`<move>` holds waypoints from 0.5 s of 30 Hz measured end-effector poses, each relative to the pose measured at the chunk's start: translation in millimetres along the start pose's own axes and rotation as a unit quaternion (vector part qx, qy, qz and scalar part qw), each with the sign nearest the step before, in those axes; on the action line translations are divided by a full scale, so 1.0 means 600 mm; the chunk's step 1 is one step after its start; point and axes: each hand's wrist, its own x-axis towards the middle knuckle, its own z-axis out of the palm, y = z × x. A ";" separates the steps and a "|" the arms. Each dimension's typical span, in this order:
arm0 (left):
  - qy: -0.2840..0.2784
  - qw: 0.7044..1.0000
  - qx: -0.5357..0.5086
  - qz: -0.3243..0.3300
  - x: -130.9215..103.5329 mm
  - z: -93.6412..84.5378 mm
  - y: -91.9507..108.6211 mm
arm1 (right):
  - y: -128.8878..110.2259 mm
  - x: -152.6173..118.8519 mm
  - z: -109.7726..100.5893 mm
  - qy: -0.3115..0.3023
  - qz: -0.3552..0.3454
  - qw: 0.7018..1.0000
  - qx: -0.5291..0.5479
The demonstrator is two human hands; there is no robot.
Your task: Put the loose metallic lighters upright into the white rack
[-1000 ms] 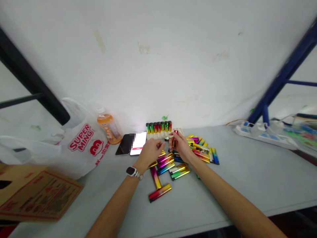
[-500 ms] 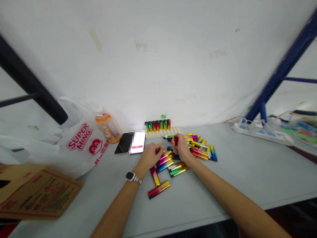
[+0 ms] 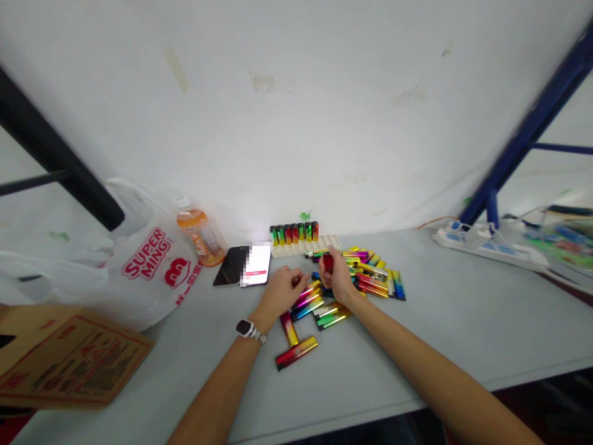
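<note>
My right hand [image 3: 337, 277] is wrapped round a red lighter [image 3: 328, 262], above a loose pile of shiny multicoloured lighters [image 3: 370, 284]. My left hand [image 3: 285, 289], with a watch on the wrist, rests just left of the pile; its fingers are curled, and what they hold, if anything, is too small to make out. Several green and red lighters [image 3: 294, 233] stand upright in a row at the back of a cream perforated tray [image 3: 328, 243]. A red and yellow lighter [image 3: 296, 353] lies nearest to me, by a purple and yellow one [image 3: 290, 329].
Left of the tray lie a dark and a lit device [image 3: 257, 264]. Farther left are an orange bottle [image 3: 200, 236], a white plastic bag [image 3: 157, 272] and a cardboard box [image 3: 74, 358]. A power strip [image 3: 486, 247] lies at the right, by a blue post.
My right hand has turned slightly, and more of the red lighter shows in it. My left hand has hardly moved.
</note>
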 end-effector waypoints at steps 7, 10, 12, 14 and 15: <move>0.000 1.000 0.006 0.006 -0.001 -0.002 0.003 | -0.007 -0.009 0.002 -0.033 0.043 0.996 0.072; 0.000 1.000 0.009 0.006 -0.001 -0.002 0.004 | -0.008 -0.010 0.005 -0.020 0.040 0.997 0.065; 0.001 1.000 0.010 0.007 -0.001 -0.001 0.003 | -0.008 -0.009 0.008 0.004 0.034 0.999 0.039; 0.002 1.000 0.010 0.007 -0.001 0.000 0.002 | -0.008 -0.008 0.011 0.035 0.021 0.999 -0.004; 0.001 1.000 0.010 0.006 -0.001 0.000 0.001 | -0.008 -0.008 0.012 0.046 0.012 0.999 -0.026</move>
